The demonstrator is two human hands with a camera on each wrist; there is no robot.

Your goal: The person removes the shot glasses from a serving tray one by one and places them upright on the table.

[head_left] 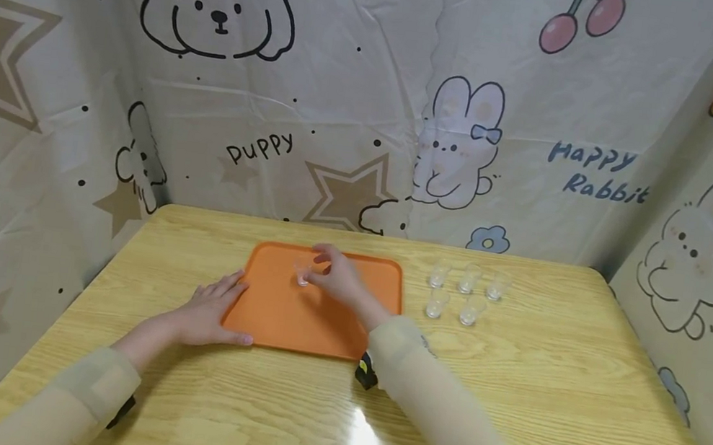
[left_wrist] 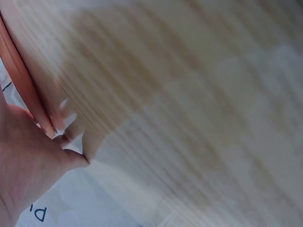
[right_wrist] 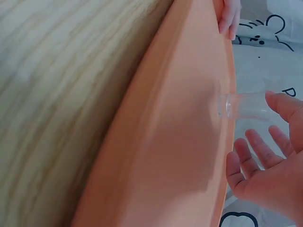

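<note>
A small clear glass (head_left: 303, 277) stands upright on the orange tray (head_left: 281, 320), towards its back. Beside it is my right hand (head_left: 344, 279), thumb and fingers spread apart. In the right wrist view, the thumb of that right hand (right_wrist: 277, 184) is at the rim of the glass (right_wrist: 241, 105); whether it touches is hard to tell. My left hand (head_left: 206, 314) rests against the tray's left side with its fingers extended, the thumb along the front edge. The left wrist view shows that left hand (left_wrist: 28, 165) next to the tray's rim (left_wrist: 21, 80).
Several more clear small glasses (head_left: 466, 281) stand in two rows on the wooden table (head_left: 541, 387), right of the tray. A printed curtain (head_left: 355, 106) encloses the table at the back and sides. A dark wrist device (head_left: 367, 371) is at the right cuff.
</note>
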